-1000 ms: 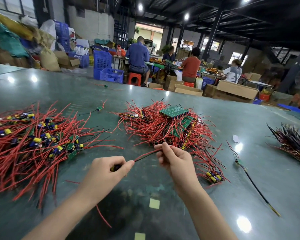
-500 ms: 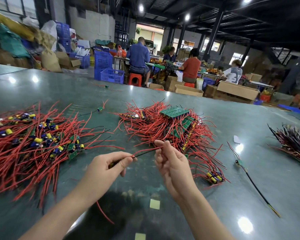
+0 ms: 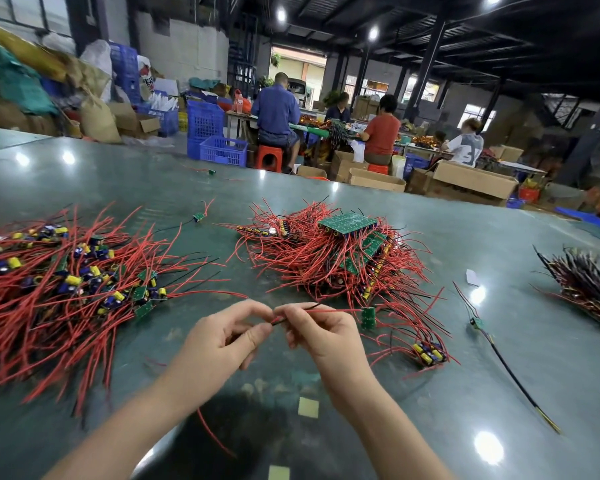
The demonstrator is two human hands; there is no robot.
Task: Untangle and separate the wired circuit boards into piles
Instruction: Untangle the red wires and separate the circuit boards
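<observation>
Dangling right of right hand point(image 3: 326, 336), small circuit board point(image 3: 368, 318), wires pinched

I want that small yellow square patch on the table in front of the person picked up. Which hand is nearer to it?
Right. The right hand is just above and slightly right of the yellow patch; the left hand sits further off, up and to its left.

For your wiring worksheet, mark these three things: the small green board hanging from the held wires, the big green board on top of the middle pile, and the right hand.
small green board point(image 3: 368, 318), head view, its face
big green board point(image 3: 347, 223), head view, top face
right hand point(image 3: 321, 332), head view, back of hand
</observation>
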